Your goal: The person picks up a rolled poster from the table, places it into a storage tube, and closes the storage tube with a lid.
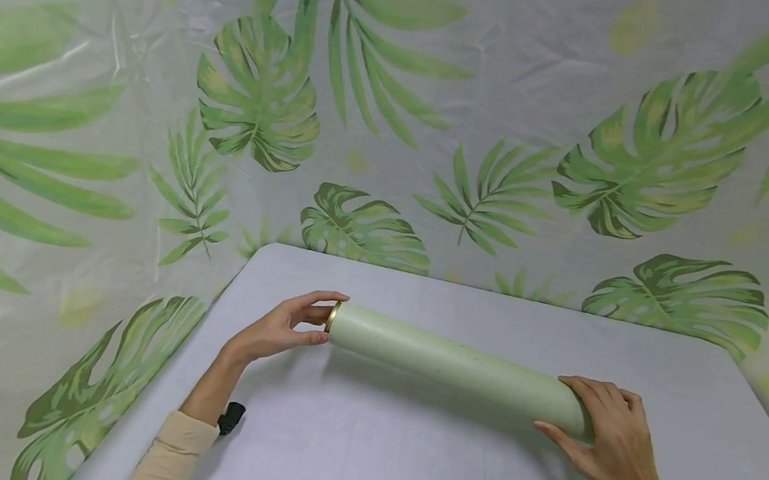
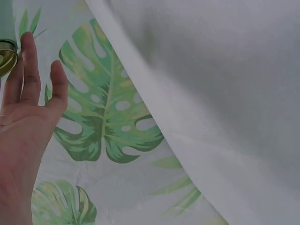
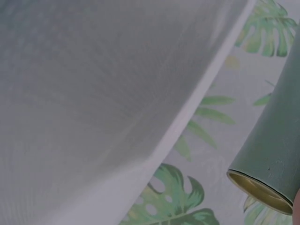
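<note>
- Long pale-green cardboard tube w/ gold metal rim (image 1: 456, 368) lies across the grey-white tabletop (image 1: 366, 452), running from approx 10 o'clock down to 4 o'clock of table centre; whether it rests on the surface or is lifted a bit, can't tell.
- Left hand (image 1: 281, 326) at the tube's rim end, 9 o'clock side: thumb & fingers curled round the gold rim, gripping it. Left wrist view shows the left-hand fingers (image 2: 29, 70) fairly straight beside the rim, palm facing cam.
- Right hand (image 1: 608, 435) at the tube's other end, approx 4 o'clock: fingers draped over the top, thumb under the near side, holding it.
- Right wrist view: tube body + gold end (image 3: 272, 159) seen in front of the backdrop, table edge (image 3: 187, 126) running diagonally.
- Edges: table's rounded far-left corner (image 1: 274, 249) sits just past the left hand toward 12; left edge runs close by the beige sleeve (image 1: 173, 454).
- Open room: wide bare surface toward 6 o'clock, betw. the two forearms; a narrower strip behind the tube toward 12.
- Leaf-print white plastic sheet (image 1: 437, 107) surrounds the table at 9, 12 & 3 o'clock.
- Small black object (image 1: 232, 416) by the left wrist; can't tell what.
</note>
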Available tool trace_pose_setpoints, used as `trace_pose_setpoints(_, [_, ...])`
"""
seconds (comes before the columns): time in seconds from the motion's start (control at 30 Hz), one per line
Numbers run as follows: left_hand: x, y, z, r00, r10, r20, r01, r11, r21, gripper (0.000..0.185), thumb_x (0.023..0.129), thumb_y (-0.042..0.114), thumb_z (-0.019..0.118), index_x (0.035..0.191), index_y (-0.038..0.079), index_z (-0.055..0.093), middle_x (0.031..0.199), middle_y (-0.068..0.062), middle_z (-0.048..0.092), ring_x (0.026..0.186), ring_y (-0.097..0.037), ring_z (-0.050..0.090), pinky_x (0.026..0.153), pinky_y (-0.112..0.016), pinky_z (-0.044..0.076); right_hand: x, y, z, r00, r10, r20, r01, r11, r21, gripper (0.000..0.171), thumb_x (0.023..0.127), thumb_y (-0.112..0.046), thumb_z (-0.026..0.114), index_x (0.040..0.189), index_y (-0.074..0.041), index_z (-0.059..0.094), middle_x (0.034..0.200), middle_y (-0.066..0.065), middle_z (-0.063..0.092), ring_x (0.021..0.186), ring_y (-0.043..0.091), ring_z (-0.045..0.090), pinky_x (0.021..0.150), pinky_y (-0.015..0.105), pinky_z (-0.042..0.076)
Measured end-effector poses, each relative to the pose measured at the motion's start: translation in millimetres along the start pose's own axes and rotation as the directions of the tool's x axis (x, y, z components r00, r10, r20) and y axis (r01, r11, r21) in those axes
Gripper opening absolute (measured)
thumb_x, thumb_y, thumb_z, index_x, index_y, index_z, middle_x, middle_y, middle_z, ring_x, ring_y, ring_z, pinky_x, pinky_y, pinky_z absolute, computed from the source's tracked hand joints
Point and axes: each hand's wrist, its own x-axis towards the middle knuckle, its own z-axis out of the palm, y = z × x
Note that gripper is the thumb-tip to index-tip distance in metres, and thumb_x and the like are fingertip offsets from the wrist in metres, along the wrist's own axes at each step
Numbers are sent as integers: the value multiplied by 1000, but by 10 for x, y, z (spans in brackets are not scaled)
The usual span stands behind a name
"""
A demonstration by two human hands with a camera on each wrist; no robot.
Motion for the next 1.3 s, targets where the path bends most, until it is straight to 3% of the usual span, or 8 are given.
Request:
trace_pose_setpoints(0.17, [1,-3,11,1000,7,5,-7,1000,-8,63,99,10,70,156,11,44,147,-11,61,138,-16,58,102,-35,53,8,-6,-6,1000,6,7,-6,1000,3,81,75,-72,79,119,-4,72,112,14,72,101,29,60,88,48,35])
trace_pose_setpoints(0.3, [8,-5,11,1000,15,3,-15,1000,3,65,99,10,71,156,8,42,145,-10,63,136,-18,60,103,-37,52,20,-4,-24,1000,5,11,-5,1000,2,82,75,-73,79,119,-4,72,112,15,72,101,29,60,87,48,36])
trace_pose_setpoints(0.6, [16,-23,31,1000,31,-1,-31,999,-13,64,98,7,70,157,9,44,142,-14,65,130,-13,64,96,-32,56,117,41,-45,999,-27,22,27,1000,14,77,70,-64,86,118,-5,73,108,14,74,96,30,62,88,51,34])
trace_pose_setpoints(0.73, [9,-25,25,999,42,-10,-42,999,4,65,99,7,70,158,14,44,139,-10,68,125,-12,66,93,-31,57,156,58,-44,999,-37,38,36,999,15,76,69,-61,88,118,-5,73,107,13,74,97,30,63,88,49,35])
trace_pose_setpoints(1.07, [16,-38,24,999,35,-14,-35,999,-31,68,97,11,73,158,15,44,140,-3,68,124,-12,67,92,-28,57,234,86,-50,997,-67,46,66,998,25,77,78,-72,77,117,-5,74,104,11,74,94,28,63,86,46,35])
trace_pose_setpoints(1.3, [37,-53,68,999,37,-30,-40,994,-102,68,98,13,71,159,10,41,149,-18,59,127,-10,66,96,-28,57,280,73,-15,994,-110,-2,110,993,45,79,86,-79,62,115,-6,74,99,8,75,90,27,63,83,43,34])
